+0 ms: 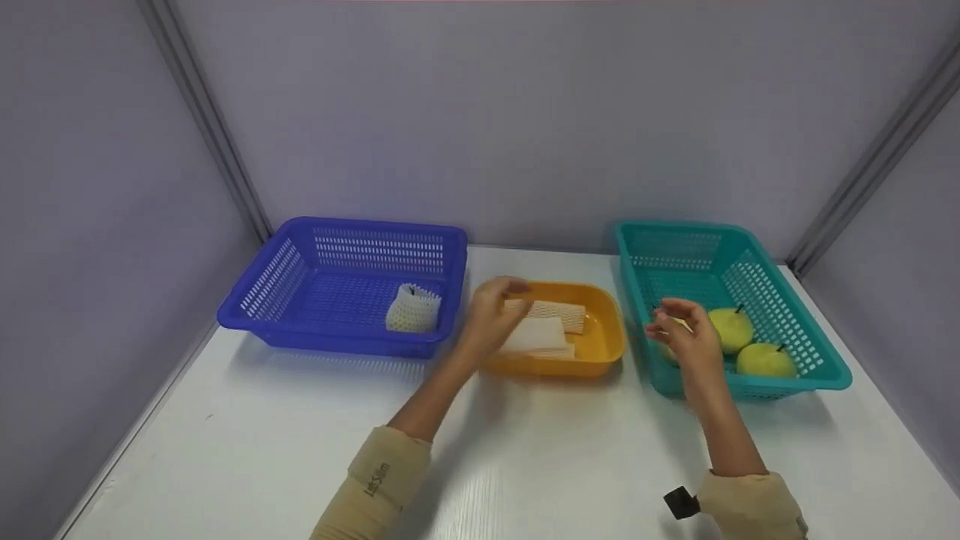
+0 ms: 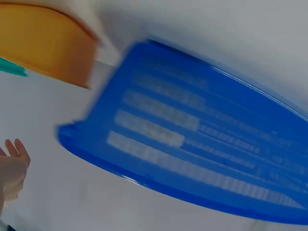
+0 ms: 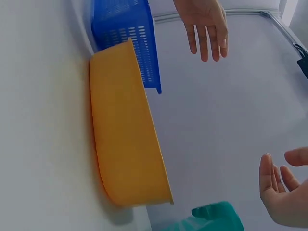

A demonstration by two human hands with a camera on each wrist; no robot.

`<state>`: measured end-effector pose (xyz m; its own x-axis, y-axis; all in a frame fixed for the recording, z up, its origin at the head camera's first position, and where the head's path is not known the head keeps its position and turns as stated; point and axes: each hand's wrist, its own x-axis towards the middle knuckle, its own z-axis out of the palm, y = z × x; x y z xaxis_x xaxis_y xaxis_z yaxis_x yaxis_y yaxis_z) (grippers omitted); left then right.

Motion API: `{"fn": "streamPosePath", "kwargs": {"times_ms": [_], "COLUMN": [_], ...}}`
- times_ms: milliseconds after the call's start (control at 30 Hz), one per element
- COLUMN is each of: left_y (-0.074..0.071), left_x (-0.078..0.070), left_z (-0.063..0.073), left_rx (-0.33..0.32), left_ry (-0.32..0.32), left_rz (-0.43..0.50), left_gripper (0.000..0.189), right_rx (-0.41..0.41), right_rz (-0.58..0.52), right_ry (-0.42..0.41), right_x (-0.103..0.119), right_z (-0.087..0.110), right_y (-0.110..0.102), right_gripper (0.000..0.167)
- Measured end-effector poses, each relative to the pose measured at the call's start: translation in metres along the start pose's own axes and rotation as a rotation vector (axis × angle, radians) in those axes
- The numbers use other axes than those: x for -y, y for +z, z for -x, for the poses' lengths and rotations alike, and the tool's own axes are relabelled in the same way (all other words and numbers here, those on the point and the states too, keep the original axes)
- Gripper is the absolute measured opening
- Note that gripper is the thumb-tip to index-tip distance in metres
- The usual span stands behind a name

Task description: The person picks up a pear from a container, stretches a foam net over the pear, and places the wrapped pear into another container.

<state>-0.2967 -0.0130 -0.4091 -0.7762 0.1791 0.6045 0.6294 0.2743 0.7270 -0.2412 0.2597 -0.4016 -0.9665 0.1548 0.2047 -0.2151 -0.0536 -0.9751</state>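
My left hand (image 1: 495, 315) hovers over the left side of an orange basin (image 1: 600, 360), fingers relaxed and holding nothing. White foam net sleeves (image 1: 536, 334) lie flat in that basin. Over the near left corner of a teal basket (image 1: 750, 386) is my right hand (image 1: 686, 337), its fingers loosely bent with nothing between them. It partly hides one yellow-green pear; another pear (image 1: 731, 330) and a third pear (image 1: 765, 361) sit beside it. In the right wrist view both hands appear empty, the left hand (image 3: 204, 26) with fingers extended.
A blue-purple basket (image 1: 337, 341) stands at the left, with a pear in a foam net sleeve (image 1: 414, 309) in its near right corner. All containers are on a white table (image 1: 300, 435). Grey panels (image 1: 525, 127) enclose the back and sides.
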Motion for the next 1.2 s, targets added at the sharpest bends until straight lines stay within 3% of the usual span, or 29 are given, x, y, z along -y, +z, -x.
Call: {"fn": "streamPosePath", "kwargs": {"times_ms": [100,233,367,500,633,767,1067,1200], "left_y": [0.03,0.068,0.1,0.128,0.151,0.168,0.196,0.202], "left_x": [-0.012,-0.026,-0.037,-0.045,-0.054,-0.061,-0.062,-0.06], "left_z": [0.004,0.008,0.013,0.018,0.022,0.025,0.031,0.036], "left_rx": [0.087,0.155,0.141,0.108,0.101,0.106,0.064,0.067], "left_ry": [-0.053,-0.207,-0.465,-0.742,-0.911,-0.966,-1.009,-0.988], "left_rz": [0.048,0.188,0.388,0.531,0.62,0.617,0.643,0.716], "left_gripper": [0.021,0.026,0.032,0.038,0.044,0.051,0.062,0.062], "right_rx": [-0.028,-0.043,-0.036,-0.046,-0.056,-0.056,-0.062,-0.056], "right_rz": [-0.052,-0.164,-0.232,-0.246,-0.256,-0.273,-0.298,-0.303], "right_ry": [0.011,0.015,0.018,0.022,0.024,0.045,0.072,0.053], "right_x": [0.001,0.0,-0.001,-0.001,-0.004,-0.006,-0.008,-0.012], "right_z": [-0.001,-0.001,0.0,0.003,0.004,0.004,0.007,0.008], "right_y": [-0.013,-0.025,-0.032,-0.037,-0.041,-0.042,-0.041,-0.04], "right_gripper": [0.033,0.033,0.029,0.021,0.022,0.027,0.026,0.022]}}
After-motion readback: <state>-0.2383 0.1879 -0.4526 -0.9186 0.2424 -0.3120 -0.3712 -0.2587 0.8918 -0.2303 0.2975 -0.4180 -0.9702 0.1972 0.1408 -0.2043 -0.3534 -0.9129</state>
